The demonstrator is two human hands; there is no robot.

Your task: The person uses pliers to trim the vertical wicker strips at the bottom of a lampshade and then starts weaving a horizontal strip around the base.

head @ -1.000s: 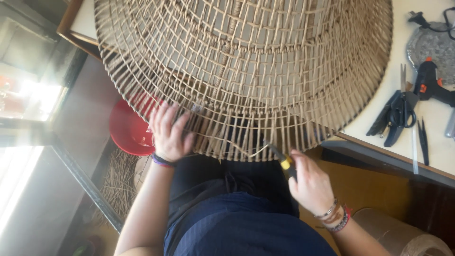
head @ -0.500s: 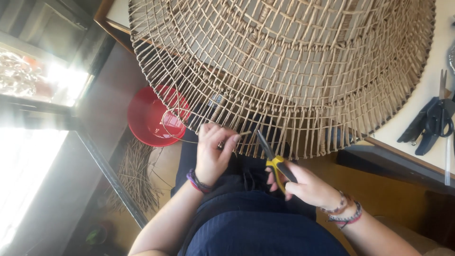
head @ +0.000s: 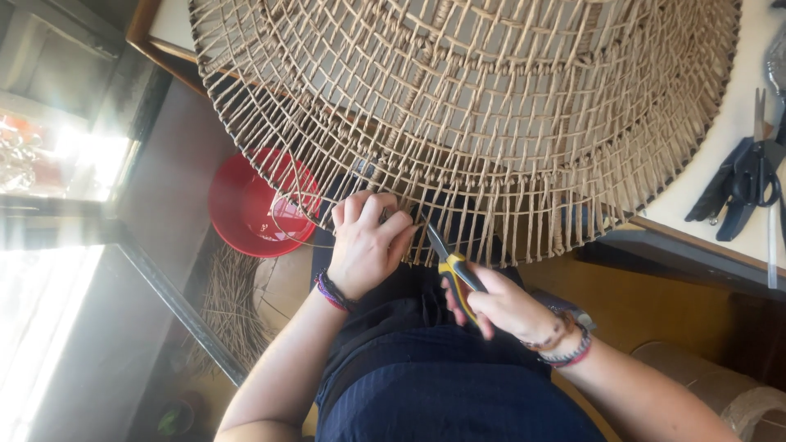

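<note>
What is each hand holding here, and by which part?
The right hand holds yellow-handled cutters by the handles, blades pointing at the rim. The left hand grips the lower rim of the large woven wicker piece.

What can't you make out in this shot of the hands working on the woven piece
Head view only:
- Cutter: its tips are hidden among the strands of the woven piece; the right hand covers its handles.
- Left hand: its fingertips curl under.
- Red bowl: contents washed out by glare.
- Dark tools: cut off at the edge.
</note>
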